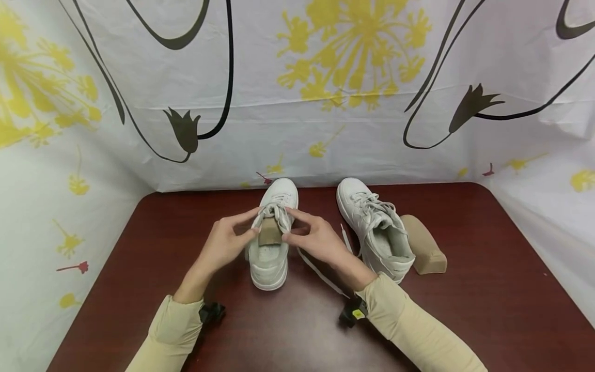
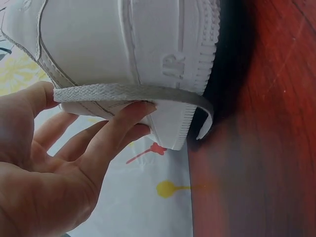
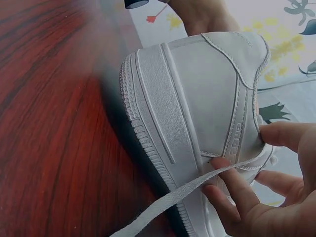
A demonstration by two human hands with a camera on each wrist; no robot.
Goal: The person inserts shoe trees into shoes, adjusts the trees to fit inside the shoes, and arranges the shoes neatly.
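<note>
A person's left hand [image 1: 223, 242] and right hand [image 1: 322, 240] grip opposite sides of a white sneaker [image 1: 269, 273] on a dark red table [image 1: 288, 336], a tan insert [image 1: 270, 232] showing in its opening; a second sneaker [image 1: 373, 225] lies beside a tan block [image 1: 423, 245].

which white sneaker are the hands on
The white laced sneaker at left, held by left hand and right hand; the other white sneaker, beside the tan rounded block, has neither on it.

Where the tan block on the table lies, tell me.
In the head view, the tan block lies right of centre, just right of the right-hand shoe.
</note>
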